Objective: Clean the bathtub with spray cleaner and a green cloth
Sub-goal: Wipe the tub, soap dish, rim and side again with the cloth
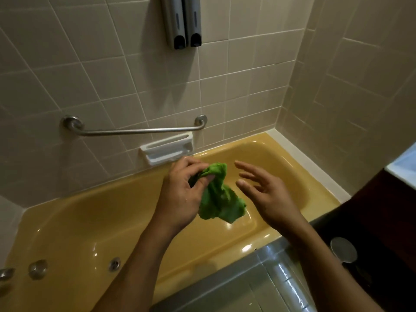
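A yellow bathtub (90, 224) runs along the tiled wall below me. My left hand (180, 194) pinches the top of a crumpled green cloth (217, 199), which hangs down over the tub's basin. To the cloth's right my right hand (263, 194) hovers with fingers spread and relaxed, a short gap from the cloth and holding nothing. No spray cleaner is in view.
A steel grab bar (139, 131) and a white soap dish (167, 148) are fixed to the wall above the tub. Two grey dispensers (182, 23) hang higher up. Chrome jets (37, 269) and an overflow fitting (114, 264) sit at lower left. A dark counter (382, 221) stands at right.
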Available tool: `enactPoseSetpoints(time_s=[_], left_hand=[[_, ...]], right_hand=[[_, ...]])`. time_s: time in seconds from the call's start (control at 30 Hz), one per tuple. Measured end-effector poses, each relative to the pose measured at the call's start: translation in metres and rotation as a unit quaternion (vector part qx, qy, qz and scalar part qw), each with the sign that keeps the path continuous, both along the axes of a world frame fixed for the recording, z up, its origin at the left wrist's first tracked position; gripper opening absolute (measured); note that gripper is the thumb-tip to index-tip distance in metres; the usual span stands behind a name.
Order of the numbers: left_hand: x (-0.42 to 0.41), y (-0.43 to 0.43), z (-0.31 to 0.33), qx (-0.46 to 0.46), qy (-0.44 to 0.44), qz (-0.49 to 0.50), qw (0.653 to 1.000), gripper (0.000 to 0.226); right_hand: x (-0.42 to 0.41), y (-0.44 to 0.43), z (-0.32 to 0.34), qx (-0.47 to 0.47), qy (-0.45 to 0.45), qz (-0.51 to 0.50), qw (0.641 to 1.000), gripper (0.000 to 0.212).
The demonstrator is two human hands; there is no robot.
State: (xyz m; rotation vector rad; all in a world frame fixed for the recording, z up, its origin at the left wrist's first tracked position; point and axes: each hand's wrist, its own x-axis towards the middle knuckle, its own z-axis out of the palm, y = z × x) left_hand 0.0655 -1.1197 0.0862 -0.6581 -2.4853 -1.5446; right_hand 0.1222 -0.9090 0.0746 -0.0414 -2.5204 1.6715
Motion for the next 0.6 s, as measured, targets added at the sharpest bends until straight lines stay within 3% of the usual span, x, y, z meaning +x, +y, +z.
enactPoseSetpoints(time_s=[0.07,0.13,0.37,0.5,0.6], left_hand=[[0.002,0.022,-0.002,-0.047,0.044,-0.015,0.998,0.023],[0.0,0.037,-0.004,-0.08,0.074,-0.016,0.994,0.026],[-0.018,0.037,-0.005,-0.053,0.082,0.047,0.994,0.028],[-0.035,0.025,-0.007,-0.023,0.049,0.052,0.997,0.018],[-0.05,0.018,-0.011,-0.052,0.107,0.065,0.991,0.013]], right_hand=[[-0.006,0.003,0.008,-0.063,0.035,0.046,0.996,0.043],[-0.015,0.008,0.013,-0.034,0.073,0.022,0.997,0.038],[-0.041,0.019,0.024,-0.009,0.101,-0.024,0.995,0.016],[-0.058,0.015,0.026,0.001,0.109,-0.02,0.994,0.005],[-0.074,0.017,0.03,0.058,0.167,-0.006,0.984,0.01]])
